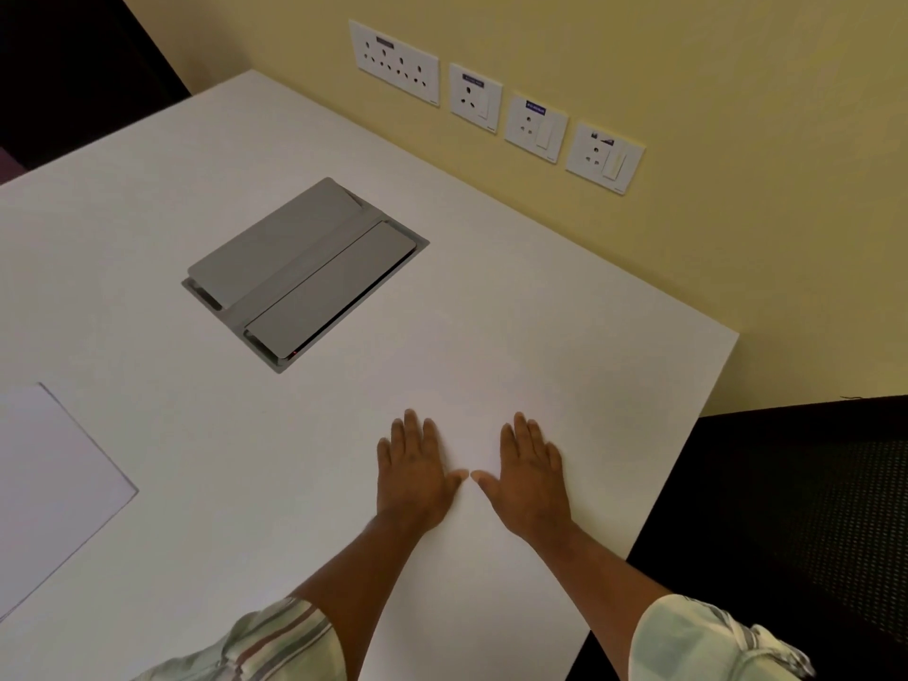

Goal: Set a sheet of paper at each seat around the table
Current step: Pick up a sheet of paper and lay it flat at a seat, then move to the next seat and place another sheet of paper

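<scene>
- Left hand [417, 471] flat, palm down, fingers straight and slightly spread, nothing gripped; pressed on a sheet of paper [471, 572] near the table's [206, 444] right edge.
- Right hand [528, 476] likewise flat and palm down, fingers extended, nothing clasped; laid on the same sheet just beside the left.
- Thumbs turned inward toward each other, tips nearly meeting, whether touching cannot be told.
- Sheet white on the white table top, outline hard to trace; its far corner faintly visible beyond the fingertips, its near part reaching down between the forearms toward the table's near edge.
- Striped sleeves [275, 641] pushed up on both forearms.
- Second sheet of paper [54, 484] flat at the table's left side, well apart from the hands, cut off by the picture's left border.
- Grey hatch [304, 272] with two lids, set into the middle of the table top, beyond the hands and to their left; both lids closed.
- Row of four socket plates [491, 100] on the yellow wall [737, 213] along the table's far edge.
- Dark chair [796, 508] just beyond the table's right corner.
</scene>
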### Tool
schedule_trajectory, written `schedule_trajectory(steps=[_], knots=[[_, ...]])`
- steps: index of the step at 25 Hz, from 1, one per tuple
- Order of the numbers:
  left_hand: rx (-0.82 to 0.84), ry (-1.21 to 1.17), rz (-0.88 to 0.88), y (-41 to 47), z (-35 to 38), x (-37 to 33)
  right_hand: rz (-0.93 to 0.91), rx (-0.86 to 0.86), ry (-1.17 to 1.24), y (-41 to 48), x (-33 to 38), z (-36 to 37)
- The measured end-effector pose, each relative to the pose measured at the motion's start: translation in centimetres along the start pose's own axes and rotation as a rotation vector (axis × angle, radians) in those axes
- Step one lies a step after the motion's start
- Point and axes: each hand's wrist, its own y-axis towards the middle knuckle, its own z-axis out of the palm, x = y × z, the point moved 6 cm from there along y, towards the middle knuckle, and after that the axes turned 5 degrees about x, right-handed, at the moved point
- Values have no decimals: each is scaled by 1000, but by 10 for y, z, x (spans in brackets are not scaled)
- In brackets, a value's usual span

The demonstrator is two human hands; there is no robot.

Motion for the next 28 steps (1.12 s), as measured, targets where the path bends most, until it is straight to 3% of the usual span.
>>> schedule_trajectory(steps=[11,16,28], knots=[[-10,-31,34,8,0,14,-17,-27,7,6,1,-12],[-76,-14,-5,-16,-5,52,-116,-60,28,6,23,-24],[-198,-143,-297,-124,-28,208,-476,29,13,1,215,-17]])
